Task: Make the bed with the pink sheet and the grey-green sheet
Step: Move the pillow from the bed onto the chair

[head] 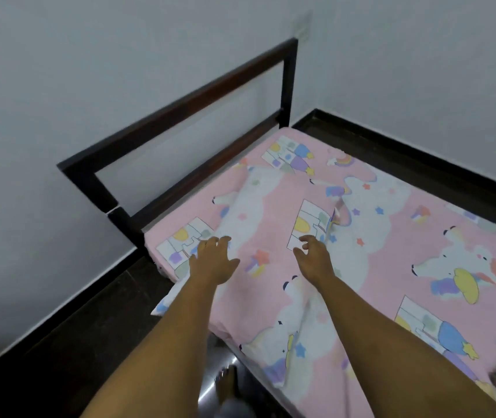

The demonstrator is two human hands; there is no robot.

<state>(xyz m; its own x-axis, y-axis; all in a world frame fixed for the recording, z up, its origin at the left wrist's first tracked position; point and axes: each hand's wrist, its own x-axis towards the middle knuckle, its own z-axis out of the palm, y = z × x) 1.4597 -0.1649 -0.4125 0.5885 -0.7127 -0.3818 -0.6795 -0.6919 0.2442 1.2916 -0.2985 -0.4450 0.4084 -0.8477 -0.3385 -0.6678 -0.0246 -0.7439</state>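
The pink sheet is spread over the bed, filling the middle and right of the picture. A pillow in the same pink cloth lies on it in the middle, slanting down to the lower left. The left hand and right hand reach over the pillow; fingers are spread and a little bent, holding nothing. I think the pillow is being set straight by the dark headboard, upper left; next comes the grey-green sheet, which I cannot see for sure.

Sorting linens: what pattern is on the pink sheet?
The pink sheet shows white cartoon animals, castles and stars; head view.
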